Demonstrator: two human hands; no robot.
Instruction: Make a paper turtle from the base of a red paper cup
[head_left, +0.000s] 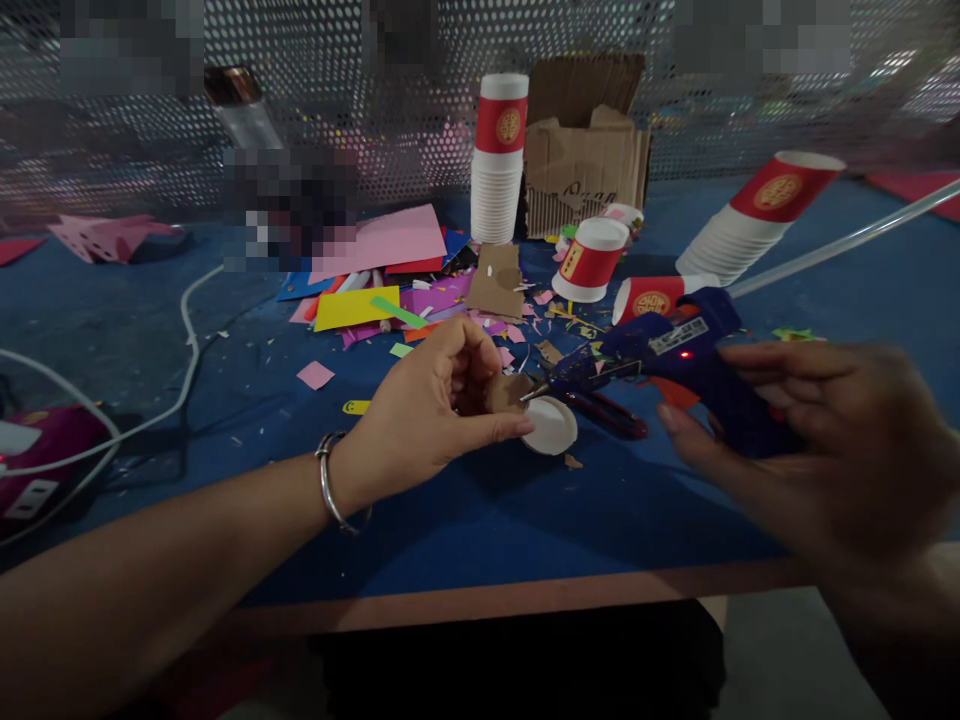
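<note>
The left hand (435, 400) pinches a small brown cardboard piece (508, 390) between thumb and curled fingers, holding it just above a white paper cup (551, 425) on the blue table (525, 520). The right hand (810, 440), blurred, seems closed around the handle of a blue glue gun (675, 350), whose metal tip touches or nearly touches the cardboard's right edge. Red-handled scissors (600, 410) lie under the gun. Farther back are coloured paper sheets (375, 290), a tall cup stack (497, 160) and a torn cardboard box (585, 160).
</note>
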